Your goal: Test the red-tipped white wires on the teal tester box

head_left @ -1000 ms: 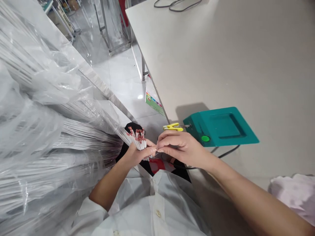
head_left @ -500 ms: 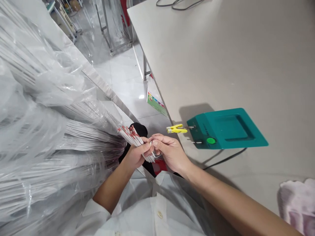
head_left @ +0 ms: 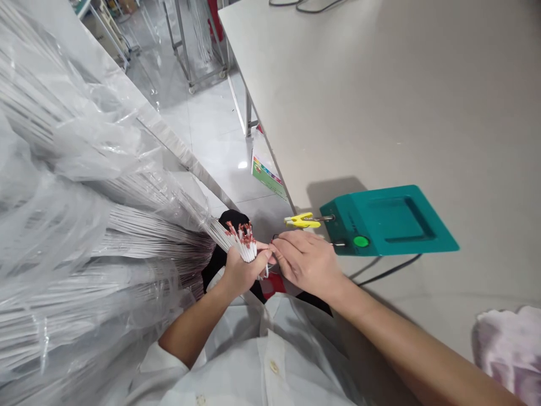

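Observation:
My left hand [head_left: 243, 272] is closed around a bundle of thin white wires [head_left: 246, 248], whose reddish, copper-looking ends fan out above the fist. Against its fingertips, my right hand [head_left: 306, 256] has thumb and fingers pressed together. A wire end may be between them, but the fingers hide it. Just to the right of that hand, a teal box [head_left: 406, 220] with a lit green button [head_left: 361, 241] stands on the table. A yellow clip [head_left: 302, 220] sits on one of its metal prongs, and the second, thinner prong [head_left: 338, 244] is close behind my right hand.
Masses of white wires [head_left: 139, 225] in clear plastic hang along the left. The grey table [head_left: 380, 101] fills the right side, with a black cable [head_left: 391, 269] and a pinkish-white cloth [head_left: 511, 344]. Beyond are a metal rack [head_left: 186, 62] and a colourful box [head_left: 267, 175] below the table edge.
My right hand has turned over, its back now upward, and shifted slightly right. In my left hand the wire bundle has tilted, with its reddish ends now more upright and bunched.

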{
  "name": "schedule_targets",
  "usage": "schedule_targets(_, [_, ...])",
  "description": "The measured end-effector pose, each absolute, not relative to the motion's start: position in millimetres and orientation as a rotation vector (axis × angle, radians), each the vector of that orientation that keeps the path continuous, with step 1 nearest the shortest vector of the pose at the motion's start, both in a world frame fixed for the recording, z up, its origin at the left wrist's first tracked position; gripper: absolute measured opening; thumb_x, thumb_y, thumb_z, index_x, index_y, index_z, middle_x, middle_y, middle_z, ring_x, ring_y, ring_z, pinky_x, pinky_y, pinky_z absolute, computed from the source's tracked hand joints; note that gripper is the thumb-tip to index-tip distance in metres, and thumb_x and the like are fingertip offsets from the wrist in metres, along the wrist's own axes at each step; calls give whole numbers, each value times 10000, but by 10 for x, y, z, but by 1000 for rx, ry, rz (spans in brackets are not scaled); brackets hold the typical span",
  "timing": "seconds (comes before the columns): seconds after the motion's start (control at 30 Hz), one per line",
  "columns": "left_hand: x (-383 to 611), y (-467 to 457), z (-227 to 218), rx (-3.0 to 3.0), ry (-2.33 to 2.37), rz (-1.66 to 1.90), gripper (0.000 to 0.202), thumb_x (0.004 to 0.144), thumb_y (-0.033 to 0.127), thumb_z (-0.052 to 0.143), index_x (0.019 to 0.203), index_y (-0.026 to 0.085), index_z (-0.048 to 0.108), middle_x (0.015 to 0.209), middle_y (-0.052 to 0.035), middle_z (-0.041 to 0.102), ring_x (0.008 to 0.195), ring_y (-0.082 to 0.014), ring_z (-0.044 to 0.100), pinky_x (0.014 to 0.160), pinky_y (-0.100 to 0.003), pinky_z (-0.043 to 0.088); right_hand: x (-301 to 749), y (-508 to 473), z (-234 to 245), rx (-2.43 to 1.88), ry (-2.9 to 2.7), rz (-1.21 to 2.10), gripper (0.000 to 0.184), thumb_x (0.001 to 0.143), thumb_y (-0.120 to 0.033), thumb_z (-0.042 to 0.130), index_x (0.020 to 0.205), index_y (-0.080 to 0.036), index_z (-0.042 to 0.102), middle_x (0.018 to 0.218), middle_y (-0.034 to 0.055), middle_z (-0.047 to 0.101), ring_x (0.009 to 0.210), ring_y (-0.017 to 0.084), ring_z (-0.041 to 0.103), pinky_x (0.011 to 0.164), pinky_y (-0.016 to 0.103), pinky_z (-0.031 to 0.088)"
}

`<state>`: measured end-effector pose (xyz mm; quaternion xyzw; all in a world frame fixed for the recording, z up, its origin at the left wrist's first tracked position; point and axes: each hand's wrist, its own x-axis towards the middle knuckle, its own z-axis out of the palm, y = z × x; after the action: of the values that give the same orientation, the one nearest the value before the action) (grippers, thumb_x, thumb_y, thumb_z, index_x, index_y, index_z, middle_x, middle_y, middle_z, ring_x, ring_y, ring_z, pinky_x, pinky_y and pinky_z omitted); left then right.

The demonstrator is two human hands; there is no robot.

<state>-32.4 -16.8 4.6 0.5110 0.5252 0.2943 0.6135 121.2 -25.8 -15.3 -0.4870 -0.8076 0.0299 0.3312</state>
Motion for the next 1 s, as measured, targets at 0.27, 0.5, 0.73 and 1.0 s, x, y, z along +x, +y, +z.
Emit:
schedule_targets(0.27, [-284, -186, -12, 1145, 1245, 729, 208, 771, 313, 545, 682, 143, 626, 457, 23, 510, 423, -83, 434, 467, -226, 352, 1399, -273, -78, -1191, -2376, 114, 220, 835, -175, 431, 756, -183, 636, 747, 70, 648, 678, 176, 576, 597, 311, 428])
schedule_targets(0.5, [-314, -149, -41, 1196, 1122, 686, 273, 779, 376, 554, 710, 128, 646, 441, 23, 499, 416, -81, 445, 451, -217, 357, 1367, -312, -6, -1326, -1794, 611, 148, 844, -221, 502, 928, -187, 619, 867, 66, 653, 817, 158, 607, 718, 273, 487])
schedule_targets(0.73, [-272, -146, -45, 1193, 1088, 606, 204, 750, 295, 570, 797, 110, 644, 537, -6, 596, 432, -77, 490, 458, -209, 393, 1325, -269, 10, -1337, -1916, 594, 222, 862, -212, 471, 691, -190, 610, 705, 29, 637, 656, 128, 586, 605, 247, 465])
schedule_targets(1.0, [-205, -61, -4, 1075, 1180, 699, 402, 753, 290, 569, 1110, 108, 544, 694, -48, 685, 439, -79, 501, 465, -225, 404, 1586, -257, 225, -1404, -2160, -144, 143, 838, -224, 505, 831, -160, 633, 813, 58, 676, 748, 159, 608, 633, 258, 427])
